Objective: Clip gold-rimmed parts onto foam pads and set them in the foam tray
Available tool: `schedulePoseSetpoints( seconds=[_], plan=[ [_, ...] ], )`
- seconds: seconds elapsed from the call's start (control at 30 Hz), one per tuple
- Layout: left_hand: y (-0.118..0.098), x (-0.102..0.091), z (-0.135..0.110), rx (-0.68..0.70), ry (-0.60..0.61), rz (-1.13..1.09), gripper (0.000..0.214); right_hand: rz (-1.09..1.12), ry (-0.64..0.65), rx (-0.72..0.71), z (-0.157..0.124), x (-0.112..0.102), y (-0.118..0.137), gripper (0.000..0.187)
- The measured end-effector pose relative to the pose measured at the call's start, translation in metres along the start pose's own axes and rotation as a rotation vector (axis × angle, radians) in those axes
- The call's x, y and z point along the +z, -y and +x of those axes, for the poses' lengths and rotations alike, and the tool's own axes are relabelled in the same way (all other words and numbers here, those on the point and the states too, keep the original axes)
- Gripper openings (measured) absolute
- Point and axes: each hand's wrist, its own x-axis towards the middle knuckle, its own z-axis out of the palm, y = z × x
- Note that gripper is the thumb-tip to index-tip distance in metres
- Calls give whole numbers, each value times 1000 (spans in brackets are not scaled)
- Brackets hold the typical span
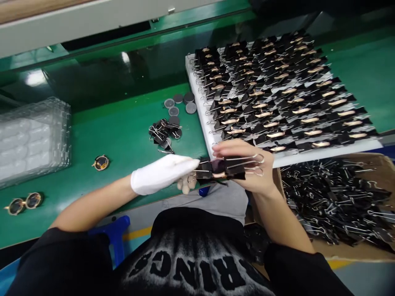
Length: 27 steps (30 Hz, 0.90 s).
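Observation:
My left hand [163,173], in a white glove with bare-looking fingertips below, is closed on a black binder clip [203,172]. My bare right hand [262,174] is closed around another, larger-looking binder clip [236,167], its wire handles lying against the palm. Between the two clips a small curved gold-coloured piece [219,175] shows, with a dark surface above it. The clips appear to grip this piece from both sides; the fingers hide most of it. Both hands are held above the bench's front edge, just before a white board [202,119].
Rows of clipped gold pieces [300,110] fill the board. Below it stands a cardboard box [348,253] of binder clips. Small clips [160,131] and grey discs [173,111] lie mid-bench. Leftward are round-lensed glasses [24,203], a single round gold-rimmed part [101,163] and stacked clear trays [37,139].

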Motion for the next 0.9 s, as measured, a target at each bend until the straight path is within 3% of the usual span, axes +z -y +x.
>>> schedulePoseSetpoints(
  seconds=[0.1,0.17,0.27,0.4,0.5,0.67,0.77,0.9],
  plan=[
    [7,0,5,75,-136,103,46,33,-37,274,-19,-13,11,93],
    [9,0,7,95,-232,262,41,66,-57,357,-38,-21,18,103],
    [12,7,10,207,-433,627,29,-56,-273,301,-70,-27,25,76],
    [20,24,22,550,-627,1099,27,-376,-713,251,-102,-27,25,24],
    [23,38,37,660,-697,1335,31,-456,-855,291,-114,-29,19,12],
    [20,52,64,700,-739,1564,31,-509,-761,260,-117,-37,8,12],
    [20,58,72,606,-736,1619,31,-802,-558,138,-111,-39,2,21],
    [20,65,70,418,-851,1618,40,-1192,-370,17,-103,-38,-6,31]
  ],
)
